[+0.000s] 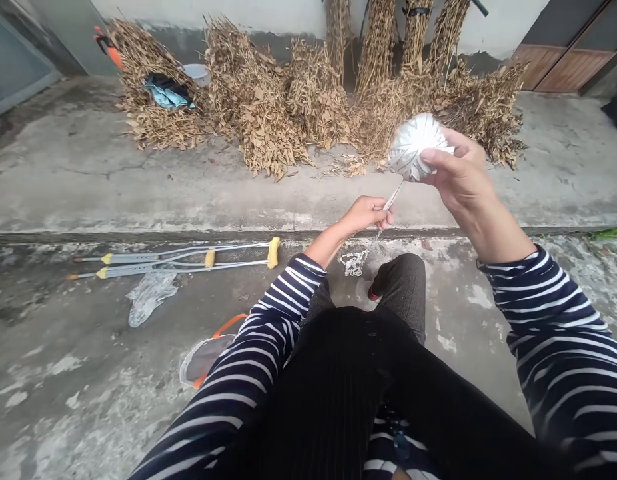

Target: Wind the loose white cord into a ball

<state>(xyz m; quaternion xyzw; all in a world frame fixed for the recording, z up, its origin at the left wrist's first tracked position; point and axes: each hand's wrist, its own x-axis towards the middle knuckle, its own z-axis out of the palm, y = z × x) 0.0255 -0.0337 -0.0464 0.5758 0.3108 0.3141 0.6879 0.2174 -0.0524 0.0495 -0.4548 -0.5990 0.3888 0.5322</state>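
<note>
Raised on the right, my right hand (461, 167) is closed around a ball of white, ribbon-like twine (416, 147). From the ball's underside a strand (394, 195) runs down to my left hand (367, 215), whose fingers pinch it. Below that hand a short length of the strand hangs toward the ground. A small tangled heap of the same white twine (355, 263) lies on the concrete in front of my legs.
A pair of crutches (238, 250) lies at left beside a clear plastic bag (151, 293). An orange-handled item (206, 360) rests by my left arm. Dried plant bundles (268, 107) line the wall beyond the raised concrete step (213, 200). A pale basin (196, 72) sits among them.
</note>
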